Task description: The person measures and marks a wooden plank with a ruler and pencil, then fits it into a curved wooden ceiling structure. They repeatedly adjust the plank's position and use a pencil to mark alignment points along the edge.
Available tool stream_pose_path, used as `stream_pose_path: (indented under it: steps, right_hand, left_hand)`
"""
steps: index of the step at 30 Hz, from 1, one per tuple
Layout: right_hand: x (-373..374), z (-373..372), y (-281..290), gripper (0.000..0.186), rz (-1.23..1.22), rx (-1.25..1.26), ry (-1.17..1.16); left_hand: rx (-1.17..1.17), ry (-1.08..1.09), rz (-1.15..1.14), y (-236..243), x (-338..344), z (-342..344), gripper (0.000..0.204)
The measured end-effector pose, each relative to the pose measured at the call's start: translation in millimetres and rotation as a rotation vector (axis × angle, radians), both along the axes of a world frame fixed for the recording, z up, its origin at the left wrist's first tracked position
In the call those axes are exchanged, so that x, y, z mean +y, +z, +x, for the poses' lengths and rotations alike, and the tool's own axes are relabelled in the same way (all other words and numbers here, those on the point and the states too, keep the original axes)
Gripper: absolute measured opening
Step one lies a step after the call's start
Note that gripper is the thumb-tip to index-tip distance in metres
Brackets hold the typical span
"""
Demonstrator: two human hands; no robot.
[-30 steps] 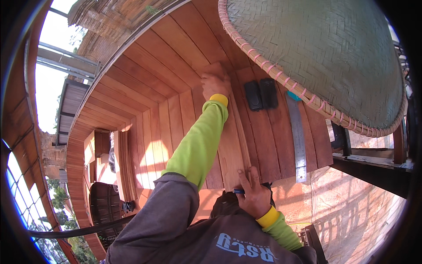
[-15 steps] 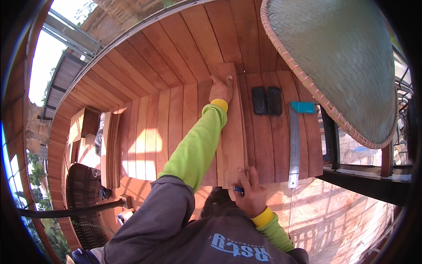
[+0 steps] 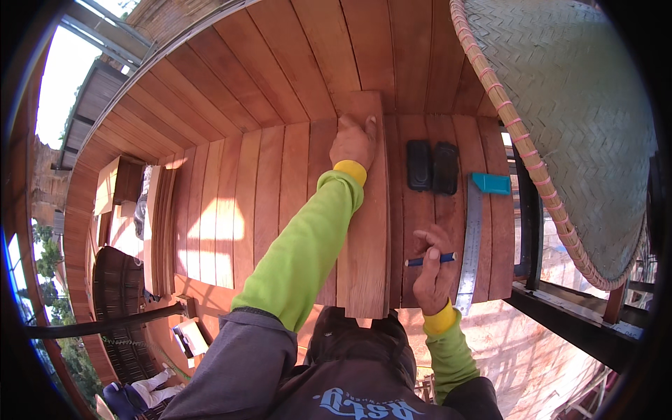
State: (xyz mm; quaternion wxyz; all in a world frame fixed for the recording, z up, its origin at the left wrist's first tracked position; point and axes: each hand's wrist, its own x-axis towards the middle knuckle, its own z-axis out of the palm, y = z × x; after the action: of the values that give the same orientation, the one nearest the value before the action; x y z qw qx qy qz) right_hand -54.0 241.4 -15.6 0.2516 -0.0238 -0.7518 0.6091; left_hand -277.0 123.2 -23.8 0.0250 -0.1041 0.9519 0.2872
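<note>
A loose wooden board (image 3: 367, 231) lies lengthwise over the reddish-brown planks, its near end reaching past their front edge. Toward its far end, my left hand (image 3: 353, 145) holds it, thumb on the right side and fingers on the left; some fingertips are hidden. My right hand (image 3: 432, 283) is to the right of the board, apart from it, pinching a short blue pencil (image 3: 430, 260) that points sideways. Just right of that hand lies a metal try square (image 3: 470, 245) with a teal handle (image 3: 491, 183). Two black oblong objects (image 3: 432, 166) rest side by side beyond the hand.
A woven hat brim (image 3: 560, 126) covers the upper right. Stacked boards (image 3: 161, 231) and a wooden box (image 3: 119, 183) are at the left. A dark metal rail (image 3: 574, 322) runs along the right side. Slatted planks (image 3: 280, 63) rise at the back.
My right hand has left the board's near end and moved right and away from me with the pencil, now turned sideways. My left hand stays on the board. The view has shifted slightly.
</note>
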Motion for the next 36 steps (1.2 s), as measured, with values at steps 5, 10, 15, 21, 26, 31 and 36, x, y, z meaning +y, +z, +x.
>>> stream_pose_path:
  steps: [5,10,15,21,26,31,36]
  right_hand:
    - [14.1,-119.0,-9.8,0.035,-0.067,-0.088,-0.001]
    - [8.5,-198.3,-38.7,0.031,-0.123,-0.093,-0.020]
    - [0.1,-212.2,-36.9,0.028,-0.234,-0.115,0.051]
    - [3.8,-218.5,-36.3,0.023,-0.054,-0.027,0.029]
    - [6.1,-191.0,-28.8,0.024,0.053,-0.040,0.063]
    - [-4.1,-103.6,-10.5,0.014,-0.007,-0.125,0.109]
    - [-12.8,4.3,2.0,0.004,0.026,-0.154,0.152]
  left_hand:
    - [0.024,0.004,-0.027,-2.0,2.4,-0.6,0.065]
    - [-0.030,0.000,-0.069,8.5,7.2,-0.3,0.063]
    - [-0.012,-0.002,-0.063,4.4,2.0,-1.5,0.063]
    - [0.029,0.009,-0.106,0.2,5.1,-1.1,0.063]
    - [0.017,-0.014,-0.126,0.8,4.6,-3.3,0.063]
    - [0.055,-0.009,-0.131,0.0,6.1,-1.1,0.061]
    - [0.072,-0.019,-0.135,1.4,7.1,1.4,0.060]
